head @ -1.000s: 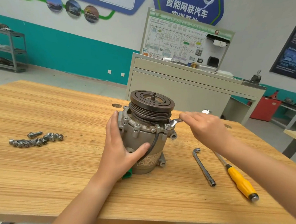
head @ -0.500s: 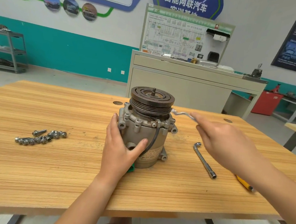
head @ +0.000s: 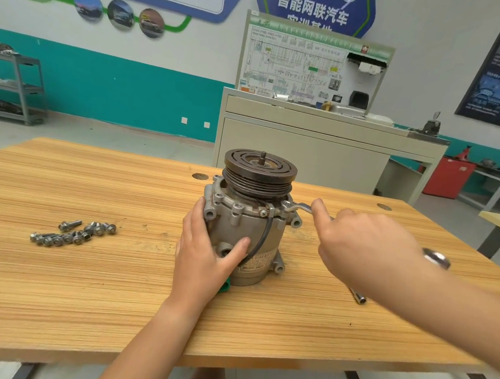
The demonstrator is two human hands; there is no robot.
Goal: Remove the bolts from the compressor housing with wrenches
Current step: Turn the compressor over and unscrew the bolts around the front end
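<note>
L hand [head: 205, 254] grips compressor housing [head: 240, 221]; R hand [head: 357, 244] holds wrench [head: 299, 206], reseated on rim after lift-off, prob. next loosening stroke.

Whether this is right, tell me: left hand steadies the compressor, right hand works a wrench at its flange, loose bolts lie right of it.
One error: the head view shows the loose bolts lying left of the compressor, not right. The left hand steadies it and the right hand holds the wrench at its flange.
</note>
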